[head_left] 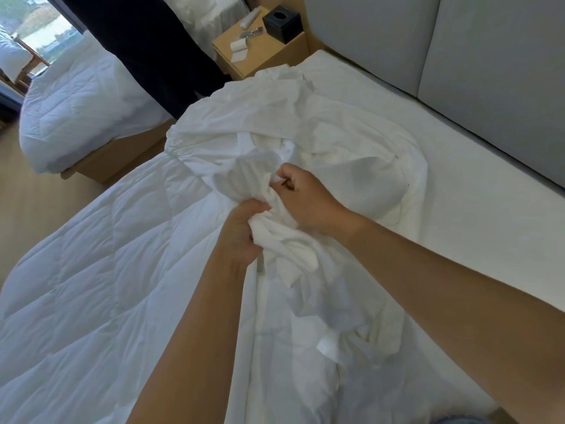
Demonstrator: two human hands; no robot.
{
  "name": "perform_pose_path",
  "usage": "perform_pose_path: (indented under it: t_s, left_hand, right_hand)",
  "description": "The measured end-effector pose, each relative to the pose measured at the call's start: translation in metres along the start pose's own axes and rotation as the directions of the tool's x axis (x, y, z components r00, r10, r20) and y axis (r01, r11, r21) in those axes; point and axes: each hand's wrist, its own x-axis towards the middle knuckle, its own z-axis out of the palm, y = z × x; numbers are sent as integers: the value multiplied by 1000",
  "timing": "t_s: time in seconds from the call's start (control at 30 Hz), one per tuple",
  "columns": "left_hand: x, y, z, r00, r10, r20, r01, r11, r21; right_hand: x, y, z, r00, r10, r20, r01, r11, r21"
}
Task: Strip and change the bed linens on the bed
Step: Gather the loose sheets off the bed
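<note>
Bed linens: crumpled white fabric sheet (275,123) is heaped mid-bed, and its bunched end is lifted toward you.

Left to right:
- Far left: second bed with white quilted cover (76,102) on a light wooden base, with pale wood floor (27,209) beside it. Dark curtain (146,41) hangs behind it.
- Near left: white quilted duvet (91,270) lies flat over your bed's left half. Its upper edge sits under the sheet heap.
- Top centre: light wooden nightstand (275,50) stands between the two beds. On it are a black square tissue box (282,23), a white remote (251,18) and some small white papers.
- Centre: your left hand (241,237) is fisted, fingers curled round a wad of the sheet. Your right hand (305,200) is just beside it and slightly further up, fingers curled tight into the same bunch. Both hands grip and nearly touch. Loose fabric drapes down from them toward you, over the duvet's right edge.
- Right: bare white mattress (474,209) is exposed from the heap out to the bed's edge.
- Far right: grey padded headboard panels (458,56) run along the mattress.
</note>
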Motion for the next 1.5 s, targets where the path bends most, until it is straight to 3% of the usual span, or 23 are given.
perform_pose_path:
  t_s: [0.1, 0.2, 0.33, 0.43, 0.5, 0.63, 0.7, 0.83, 0.87, 1.0, 1.1, 1.23, 1.33, 1.5]
  left_hand:
    - [-2, -4, 7, 995, -90, 52, 85, 992, 96]
    - [-5, -13, 11, 992, -122, 34, 118, 989, 87]
    - [-6, -25, 14, 991, -129, -27, 131, 987, 97]
    - [-8, -25, 8, 981, -141, -134, 175, 943, 283]
    - [-9, -25, 1, 972, -126, -200, 195, 906, 376]
    - [-12, -24, -2, 951, -178, -253, 265, 890, 370]
    - [-12, -23, -3, 952, -177, -251, 260, 899, 353]
    - [-12, -27, -8, 961, -176, -215, 223, 950, 219]
    - [-11, -29, -10, 962, -172, -210, 209, 963, 170]
    - [-7, -38, -8, 970, -179, -162, 193, 978, 77]
    - [-6, -40, -12, 979, -182, -97, 188, 980, 65]
    - [-5, -38, -19, 976, -206, -72, 211, 974, 84]
    - [-6, -38, -19, 971, -233, -55, 237, 967, 89]
    - [-8, -39, -6, 953, -265, -145, 288, 940, 181]
  right_hand:
    - [-9, 14, 1, 997, 44, -59, -36, 991, 129]
    - [-9, 17, -1, 989, 95, -114, -68, 972, 224]
    - [-11, 16, 4, 984, 179, -11, -157, 889, 429]
    - [-12, 19, -1, 967, 244, 66, -234, 763, 603]
    - [-10, 20, -10, 970, 239, 48, -214, 739, 639]
    - [-9, 23, -15, 982, 189, 27, -179, 859, 479]
    - [-8, 27, -15, 981, 194, 1, -170, 860, 481]
    - [-22, 60, -12, 894, 387, -226, -255, 855, 452]
    - [-33, 74, -7, 879, 428, -212, -326, 862, 387]
    - [-64, 108, 9, 834, 537, 127, -551, 795, 253]
    - [-61, 110, 2, 880, 437, 187, -463, 877, 130]
    - [-51, 109, -4, 962, 259, -88, -267, 958, -107]
    - [-42, 101, -11, 972, 153, -178, -194, 950, -246]
    - [-27, 58, -25, 954, 100, -284, -148, 977, -154]
